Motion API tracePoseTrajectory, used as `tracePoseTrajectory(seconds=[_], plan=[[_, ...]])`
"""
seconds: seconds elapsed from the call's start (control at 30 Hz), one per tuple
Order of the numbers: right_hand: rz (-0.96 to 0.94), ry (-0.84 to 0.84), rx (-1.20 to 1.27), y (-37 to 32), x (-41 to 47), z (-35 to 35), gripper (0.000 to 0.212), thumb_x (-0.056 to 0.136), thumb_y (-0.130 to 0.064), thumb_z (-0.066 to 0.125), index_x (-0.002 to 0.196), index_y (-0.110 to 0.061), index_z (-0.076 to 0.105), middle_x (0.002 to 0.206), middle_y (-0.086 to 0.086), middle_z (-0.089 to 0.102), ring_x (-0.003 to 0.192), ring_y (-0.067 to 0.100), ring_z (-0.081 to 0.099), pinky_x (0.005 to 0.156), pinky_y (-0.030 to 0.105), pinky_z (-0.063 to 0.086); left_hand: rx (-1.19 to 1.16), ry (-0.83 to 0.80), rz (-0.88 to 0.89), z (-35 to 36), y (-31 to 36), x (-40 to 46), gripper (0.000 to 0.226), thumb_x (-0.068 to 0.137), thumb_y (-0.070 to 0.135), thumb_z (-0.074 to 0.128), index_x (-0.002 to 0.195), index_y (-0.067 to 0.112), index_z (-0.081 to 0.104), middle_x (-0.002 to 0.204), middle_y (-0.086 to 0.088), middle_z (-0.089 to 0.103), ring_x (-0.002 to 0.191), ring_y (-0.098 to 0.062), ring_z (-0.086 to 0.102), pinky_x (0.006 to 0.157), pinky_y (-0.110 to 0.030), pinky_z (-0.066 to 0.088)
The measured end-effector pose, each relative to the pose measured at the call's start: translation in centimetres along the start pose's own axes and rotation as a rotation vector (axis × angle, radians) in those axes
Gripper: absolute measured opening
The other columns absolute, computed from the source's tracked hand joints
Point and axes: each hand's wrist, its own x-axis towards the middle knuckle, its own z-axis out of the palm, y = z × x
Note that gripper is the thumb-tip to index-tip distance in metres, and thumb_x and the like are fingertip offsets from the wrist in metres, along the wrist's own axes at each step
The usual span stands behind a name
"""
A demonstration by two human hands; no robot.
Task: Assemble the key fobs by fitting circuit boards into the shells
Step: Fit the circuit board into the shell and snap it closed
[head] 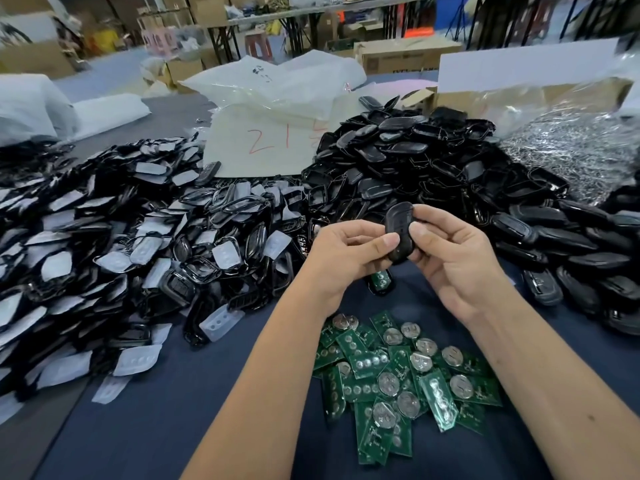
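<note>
A black key fob shell (398, 216) is held upright above the table between both hands. My left hand (341, 258) grips its left side with the thumb pressed on its face. My right hand (450, 258) grips its right side, thumb on the face too. Directly under the hands lies a shell with a green circuit board in it (381, 282). A heap of green circuit boards with round coin cells (398, 379) lies on the dark blue cloth between my forearms.
A big pile of shell frames with pale rubber pads (121, 258) fills the left. Black shell halves (398, 157) are heaped behind the hands; closed black fobs (571, 258) lie at right. White bags (270, 109) and a bag of metal parts (571, 154) stand behind.
</note>
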Motion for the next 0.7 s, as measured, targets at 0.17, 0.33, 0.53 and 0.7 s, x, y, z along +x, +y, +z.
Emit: tracePoseTrajectory(seconds=[0.17, 0.33, 0.53, 0.7], plan=[[0.003, 0.007, -0.054, 0.08, -0.11, -0.13, 0.032, 0.075, -0.009, 0.077, 0.106, -0.009, 0.074, 0.094, 0.009, 0.08, 0.083, 0.015, 0.076, 0.071, 0.021, 0.059, 0.144, 0.083, 0.101, 0.01, -0.13, 0.14, 0.008, 0.094, 0.014, 0.075, 0.097, 0.007, 0.077, 0.081, -0.004, 0.075, 0.072, -0.011, 0.066, 0.069, -0.023, 0.057], [-0.003, -0.071, -0.164, 0.05, -0.23, -0.41, 0.03, 0.074, -0.004, 0.076, 0.103, -0.012, 0.079, 0.104, 0.012, 0.08, 0.095, 0.02, 0.077, 0.079, 0.026, 0.061, 0.342, 0.079, 0.201, -0.21, -0.36, 0.24, 0.009, 0.095, 0.016, 0.073, 0.091, 0.009, 0.068, 0.077, -0.013, 0.065, 0.068, -0.012, 0.06, 0.066, -0.026, 0.054], [-0.016, -0.088, -0.164, 0.12, -0.24, -0.34, 0.025, 0.072, -0.012, 0.081, 0.096, -0.018, 0.084, 0.103, 0.012, 0.08, 0.098, 0.023, 0.077, 0.084, 0.03, 0.061, 0.398, 0.067, 0.216, -0.52, -0.25, -0.01, 0.018, 0.096, 0.019, 0.073, 0.082, 0.022, 0.062, 0.066, -0.003, 0.06, 0.064, -0.013, 0.056, 0.063, -0.028, 0.047], [-0.007, -0.095, -0.17, 0.31, 0.0, -0.22, 0.025, 0.079, -0.01, 0.076, 0.104, -0.013, 0.081, 0.094, 0.013, 0.078, 0.085, 0.022, 0.074, 0.077, 0.029, 0.061, 0.306, 0.065, 0.216, -0.77, 0.08, -0.13, 0.013, 0.095, 0.017, 0.074, 0.083, 0.017, 0.067, 0.071, -0.008, 0.056, 0.066, -0.016, 0.048, 0.066, -0.03, 0.045]])
